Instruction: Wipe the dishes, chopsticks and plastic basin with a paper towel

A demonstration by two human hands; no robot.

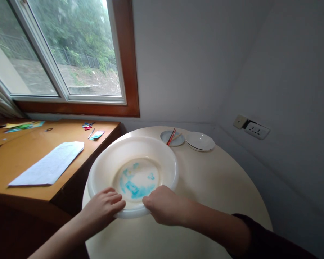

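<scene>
A large white plastic basin [151, 149] stands on a round cream table [213, 180], with blue paint smeared on its bottom. My left hand [104, 207] grips the basin's near rim, fingers curled over the edge. My right hand [164, 205] holds the near rim a little further right, its fingers closed under the edge.
At the table's far side lie a small blue dish [178, 141] with red brushes [171, 136] across it and stacked white plates [200, 141]. To the left a wooden desk [18, 154] carries a white sheet [50, 163] and paper scraps. A wall socket [256, 130] sits right.
</scene>
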